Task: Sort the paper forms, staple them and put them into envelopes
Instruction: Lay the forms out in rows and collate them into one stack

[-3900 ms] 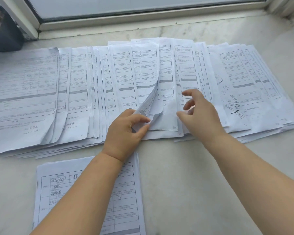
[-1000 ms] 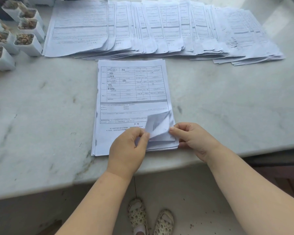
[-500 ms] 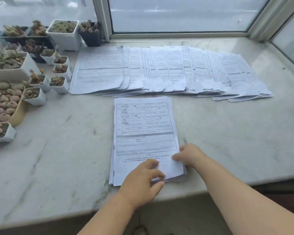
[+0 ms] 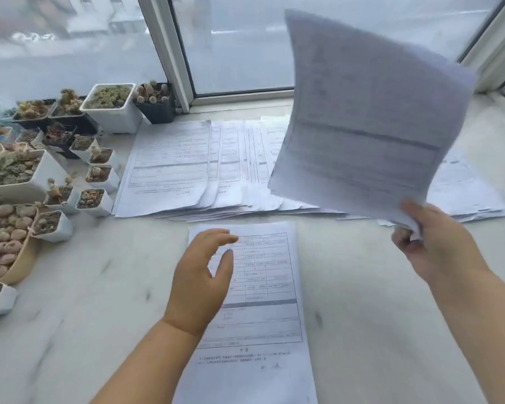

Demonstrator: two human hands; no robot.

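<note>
A small stack of printed forms [image 4: 268, 301] lies on the marble sill in front of me. My left hand [image 4: 201, 278] hovers over its upper left part, fingers apart and holding nothing. My right hand [image 4: 432, 246] pinches the lower corner of a lifted form [image 4: 368, 118], which stands up in the air to the right, blurred by motion. Behind it, a long fanned row of forms [image 4: 187, 170] is spread across the sill under the window. I see no stapler or envelopes.
Many small pots of succulents [image 4: 111, 106] crowd the left side of the sill, some close to the fanned row. The window frame [image 4: 166, 48] rises at the back. Bare marble [image 4: 376, 316] lies right of the near stack.
My right hand has lifted a form off the near stack and swung it up to the right. My left hand has let go of the stack's bottom edge and risen above it.
</note>
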